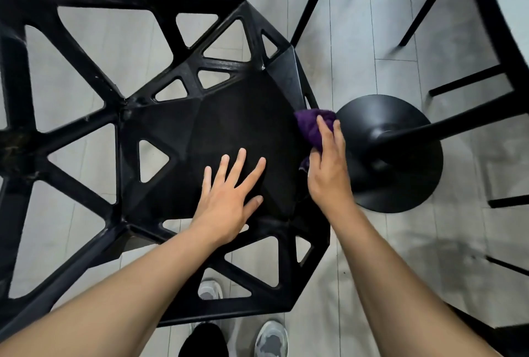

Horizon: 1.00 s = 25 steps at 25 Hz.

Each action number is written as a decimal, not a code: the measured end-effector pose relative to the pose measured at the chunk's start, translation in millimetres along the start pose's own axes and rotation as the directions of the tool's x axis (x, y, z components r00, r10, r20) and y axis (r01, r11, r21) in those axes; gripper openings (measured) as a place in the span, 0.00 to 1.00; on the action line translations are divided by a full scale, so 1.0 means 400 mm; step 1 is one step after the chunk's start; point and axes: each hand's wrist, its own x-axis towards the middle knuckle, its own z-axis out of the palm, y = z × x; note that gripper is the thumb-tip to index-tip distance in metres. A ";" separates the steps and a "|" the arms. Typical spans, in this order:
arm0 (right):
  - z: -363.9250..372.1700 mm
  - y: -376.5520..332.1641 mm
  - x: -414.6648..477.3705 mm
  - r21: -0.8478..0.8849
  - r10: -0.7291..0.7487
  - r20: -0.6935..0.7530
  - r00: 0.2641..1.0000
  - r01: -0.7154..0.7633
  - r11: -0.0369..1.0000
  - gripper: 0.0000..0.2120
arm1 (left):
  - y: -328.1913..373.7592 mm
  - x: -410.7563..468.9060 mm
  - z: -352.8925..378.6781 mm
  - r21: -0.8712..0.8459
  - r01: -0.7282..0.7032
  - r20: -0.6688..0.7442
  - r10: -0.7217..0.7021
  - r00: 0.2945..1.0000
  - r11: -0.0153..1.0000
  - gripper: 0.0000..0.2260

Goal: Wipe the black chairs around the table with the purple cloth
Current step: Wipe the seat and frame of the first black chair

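On chair seat [229, 127]: left hand [229, 193] flat, fingers spread; right hand [329, 167] grips purple cloth [310, 123].

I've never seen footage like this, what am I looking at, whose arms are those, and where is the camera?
There is no machine here. A person wears one wide-angle camera on their head, and it looks down at their own bare arms. That is why the edges bend.

Below them is a black chair with triangular cut-outs, standing on a grey floor. The left hand lies flat on the seat with its fingers spread. The right hand holds a purple cloth against the seat's right edge. The black disc further right is the table base. The person's shoes show at the bottom.
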 end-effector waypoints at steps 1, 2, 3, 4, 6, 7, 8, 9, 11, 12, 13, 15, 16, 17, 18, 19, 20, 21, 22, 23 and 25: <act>0.001 -0.015 0.067 -0.022 -0.002 0.019 1.000 0.002 1.000 0.27 | 0.001 0.001 0.000 0.001 0.001 0.003 -0.001 1.000 1.000 0.31; 0.006 -0.033 0.130 -0.049 -0.001 0.040 0.999 0.003 0.999 0.27 | 0.001 0.001 0.001 0.001 0.003 0.005 -0.003 1.000 1.000 0.31; 0.014 -0.055 0.189 -0.071 -0.005 0.063 0.998 0.009 0.997 0.27 | 0.001 0.001 0.000 0.004 0.004 0.009 -0.004 1.000 1.000 0.30; 0.024 -0.076 0.239 -0.096 -0.013 0.082 0.997 0.021 0.995 0.28 | 0.002 0.000 0.000 0.009 0.008 0.016 -0.008 1.000 1.000 0.30; 0.054 -0.111 0.318 -0.171 -0.063 0.094 0.994 0.078 0.982 0.29 | 0.000 0.001 -0.004 0.018 0.020 0.031 -0.021 0.999 1.000 0.31; 0.066 -0.119 0.341 -0.212 -0.098 0.090 0.991 0.115 0.970 0.29 | 0.001 0.002 -0.007 0.018 0.016 0.038 -0.017 0.999 1.000 0.31; 0.074 -0.120 0.352 -0.243 -0.135 0.089 0.987 0.153 0.958 0.29 | 0.001 0.002 -0.010 0.014 0.008 0.041 -0.009 0.999 1.000 0.31; 0.078 -0.117 0.350 -0.261 -0.181 0.101 0.978 0.202 0.944 0.29 | 0.001 0.002 -0.010 0.006 0.005 0.047 -0.006 0.999 1.000 0.31; 0.077 -0.099 0.306 -0.299 -0.307 0.149 0.940 0.339 0.892 0.30 | 0.000 0.000 -0.012 -0.007 0.008 0.060 -0.007 0.998 1.000 0.31; 0.072 -0.087 0.271 -0.336 -0.364 0.177 0.914 0.404 0.851 0.30 | 0.000 0.001 -0.015 -0.009 0.008 0.066 -0.007 0.998 1.000 0.31; 0.068 -0.076 0.231 -0.377 -0.398 0.208 0.894 0.449 0.810 0.31 | 0.000 0.002 -0.018 -0.013 0.007 0.073 -0.006 0.997 1.000 0.31; 0.055 -0.055 0.153 -0.420 -0.421 0.251 0.871 0.490 0.764 0.32 | -0.004 0.003 -0.030 -0.046 -0.016 0.095 0.020 0.995 0.999 0.32; 0.045 -0.045 0.119 -0.415 -0.424 0.257 0.869 0.495 0.763 0.33 | -0.011 0.003 -0.040 -0.069 -0.039 0.110 0.046 0.993 0.997 0.32; 0.035 -0.035 0.090 -0.405 -0.421 0.258 0.869 0.493 0.770 0.33 | -0.022 0.000 -0.051 -0.094 -0.058 0.123 0.070 0.990 0.994 0.33; 0.029 -0.024 0.062 -0.398 -0.418 0.265 0.869 0.493 0.774 0.33 | -0.043 -0.010 -0.064 -0.123 -0.054 0.133 0.070 0.989 0.991 0.32; 0.025 -0.016 0.038 -0.398 -0.418 0.270 0.867 0.496 0.772 0.33 | -0.067 -0.026 -0.079 -0.143 -0.017 0.128 0.035 0.991 0.990 0.31; 0.026 -0.009 0.009 -0.402 -0.422 0.273 0.864 0.501 0.766 0.32 | -0.091 -0.056 -0.089 -0.137 0.057 0.109 -0.042 0.993 0.989 0.31; 0.029 -0.003 -0.017 -0.408 -0.428 0.274 0.861 0.507 0.759 0.32 | -0.113 -0.091 -0.095 -0.103 0.148 0.080 -0.140 0.987 0.984 0.32; 0.034 0.000 -0.044 -0.409 -0.433 0.282 0.856 0.516 0.753 0.32 | -0.128 -0.132 -0.098 -0.049 0.234 0.057 -0.231 0.971 0.971 0.34; 0.043 0.000 -0.073 -0.405 -0.439 0.303 0.846 0.532 0.744 0.32 | -0.136 -0.177 -0.099 0.010 0.295 0.047 -0.295 0.954 0.956 0.36; 0.063 -0.008 -0.129 -0.400 -0.440 0.373 0.817 0.569 0.718 0.31 | -0.134 -0.250 -0.100 0.087 0.333 0.034 -0.337 0.941 0.939 0.36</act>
